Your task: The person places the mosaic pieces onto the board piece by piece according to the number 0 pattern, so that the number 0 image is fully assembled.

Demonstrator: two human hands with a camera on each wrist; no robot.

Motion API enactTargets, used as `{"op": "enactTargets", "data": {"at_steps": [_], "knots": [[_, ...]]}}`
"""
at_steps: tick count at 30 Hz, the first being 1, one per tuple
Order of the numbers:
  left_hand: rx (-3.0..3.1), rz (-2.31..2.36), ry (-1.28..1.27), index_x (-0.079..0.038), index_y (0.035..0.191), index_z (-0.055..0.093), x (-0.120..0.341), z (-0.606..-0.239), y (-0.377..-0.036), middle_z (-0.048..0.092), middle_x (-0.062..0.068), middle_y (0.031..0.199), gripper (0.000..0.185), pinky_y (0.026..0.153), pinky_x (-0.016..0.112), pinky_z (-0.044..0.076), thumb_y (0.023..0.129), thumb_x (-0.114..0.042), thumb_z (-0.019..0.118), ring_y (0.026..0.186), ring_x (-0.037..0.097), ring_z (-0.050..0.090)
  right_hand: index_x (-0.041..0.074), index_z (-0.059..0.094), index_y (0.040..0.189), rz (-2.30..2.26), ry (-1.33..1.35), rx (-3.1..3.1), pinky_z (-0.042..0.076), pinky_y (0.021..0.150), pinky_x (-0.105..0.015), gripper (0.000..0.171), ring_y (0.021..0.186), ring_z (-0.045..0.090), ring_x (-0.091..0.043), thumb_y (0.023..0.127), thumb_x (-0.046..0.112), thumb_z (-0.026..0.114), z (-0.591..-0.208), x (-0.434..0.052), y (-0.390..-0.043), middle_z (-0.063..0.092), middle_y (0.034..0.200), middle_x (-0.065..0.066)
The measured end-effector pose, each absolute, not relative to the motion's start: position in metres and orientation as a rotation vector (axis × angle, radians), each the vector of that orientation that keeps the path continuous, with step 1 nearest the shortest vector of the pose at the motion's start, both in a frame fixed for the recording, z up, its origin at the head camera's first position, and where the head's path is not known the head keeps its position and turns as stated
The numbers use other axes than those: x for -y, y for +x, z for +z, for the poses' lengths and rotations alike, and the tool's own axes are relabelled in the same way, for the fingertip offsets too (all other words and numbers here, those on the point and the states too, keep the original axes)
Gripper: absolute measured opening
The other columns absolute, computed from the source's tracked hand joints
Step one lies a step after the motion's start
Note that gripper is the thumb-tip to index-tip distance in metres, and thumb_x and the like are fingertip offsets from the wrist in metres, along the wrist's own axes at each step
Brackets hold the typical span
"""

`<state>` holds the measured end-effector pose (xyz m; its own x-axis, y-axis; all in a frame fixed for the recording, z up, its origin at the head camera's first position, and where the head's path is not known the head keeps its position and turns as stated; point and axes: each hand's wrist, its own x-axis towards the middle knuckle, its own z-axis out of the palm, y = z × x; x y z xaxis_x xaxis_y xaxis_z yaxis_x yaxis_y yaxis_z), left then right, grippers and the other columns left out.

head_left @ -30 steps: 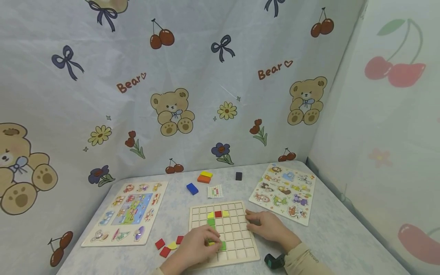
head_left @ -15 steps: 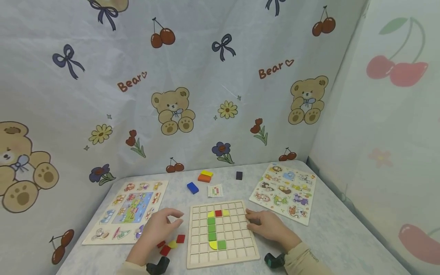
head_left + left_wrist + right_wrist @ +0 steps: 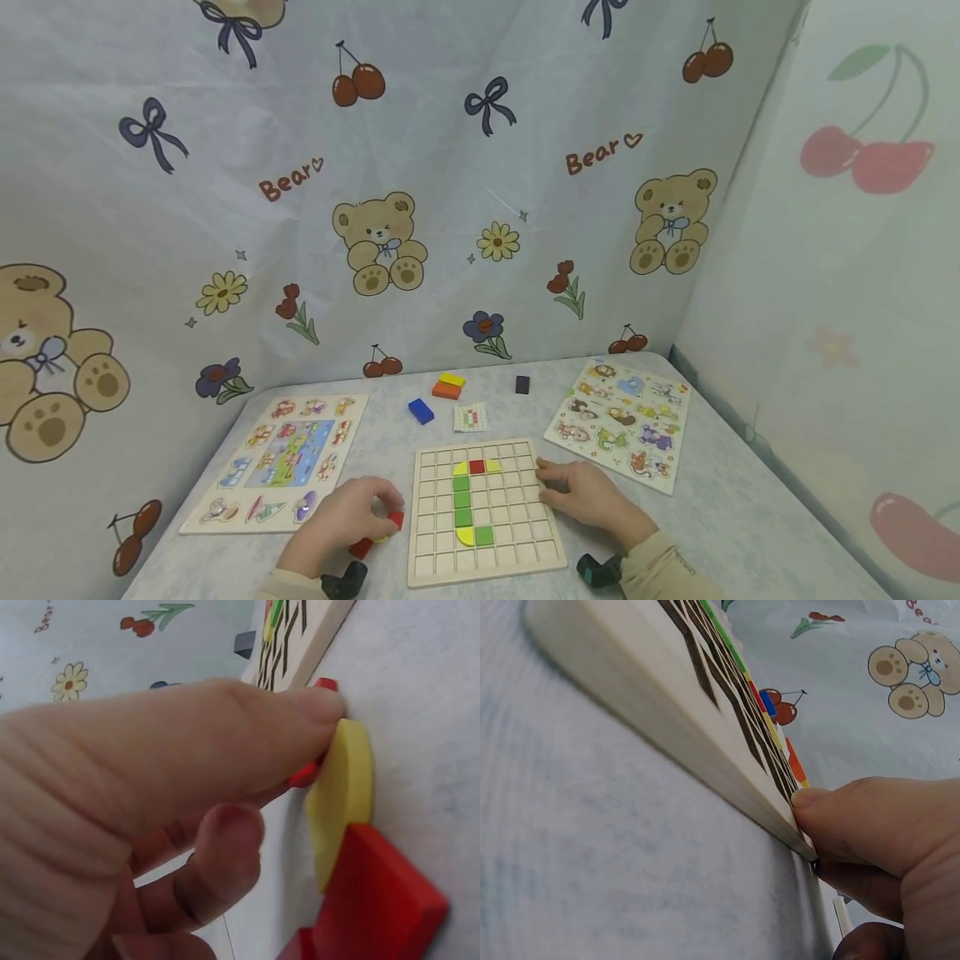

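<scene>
1. The only writing I can read is "Bear" with a small heart, printed twice on the pale cartoon-print cloth backdrop (image 3: pixel 480 208), among bears, cherries and bows.
2. From the head view I see my left hand (image 3: pixel 341 521) down on the grey table (image 3: pixel 750 533), just left of the square wooden grid board (image 3: pixel 486 508), over a cluster of loose red and yellow pieces.
3. The left wrist view shows what the head view hides: the thumb tip presses the edge of a flat yellow half-round wooden piece (image 3: pixel 341 799), with the other fingers curled behind it. A red wooden square tile (image 3: pixel 379 900) lies touching that yellow piece.
4. My right hand (image 3: pixel 588 496) rests at the board's right edge; the right wrist view shows the thumb (image 3: pixel 855 814) pressed against that edge, fingers bent beneath.
5. Green, red and yellow tiles fill part of the grid.
6. Farther back lie a blue block (image 3: pixel 420 410), a stacked orange-and-yellow block (image 3: pixel 448 385), a small patterned card (image 3: pixel 470 417) and two picture puzzle boards.
</scene>
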<state>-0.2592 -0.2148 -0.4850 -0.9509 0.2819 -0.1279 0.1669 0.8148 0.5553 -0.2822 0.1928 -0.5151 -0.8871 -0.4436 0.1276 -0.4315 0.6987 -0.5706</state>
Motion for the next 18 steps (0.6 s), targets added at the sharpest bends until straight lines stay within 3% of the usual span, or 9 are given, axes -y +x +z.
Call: {"op": "enactTargets", "data": {"at_steps": [10,12,18], "knots": [[-2.878,0.736,0.248,-0.03,0.094,0.076,0.213,-0.488,-0.264,0.068,-0.013,0.092,0.021,0.071,0.035,0.048,0.078,-0.031,0.089,0.083,0.013,0.056,0.01,0.071,0.13,-0.975,-0.74,-2.872,0.053,0.1,-0.049,0.041,0.125,0.065,-0.029,0.097,0.032,0.071,-0.516,-0.193,-0.282,0.061,0.146,-0.005],[-2.9,0.733,0.256,-0.031,0.093,0.076,0.212,-0.489,-0.264,0.068,-0.014,0.092,0.018,0.071,0.035,0.048,0.08,-0.031,0.088,0.082,0.012,0.056,0.01,0.072,0.13,-0.966,-0.743,-2.88,0.049,0.103,-0.051,0.04,0.133,0.059,-0.031,0.097,0.032,0.071,-0.516,-0.193,-0.282,0.061,0.145,-0.006],[-3.004,0.762,0.302,-0.033,0.094,0.077,0.203,-0.488,-0.265,0.07,-0.014,0.097,0.014,0.067,0.033,0.047,0.082,-0.035,0.086,0.08,0.011,0.056,0.01,0.072,0.13,-0.977,-0.733,-2.871,0.048,0.104,-0.052,0.04,0.134,0.058,-0.03,0.096,0.032,0.072,-0.517,-0.193,-0.283,0.061,0.146,-0.006]]}}
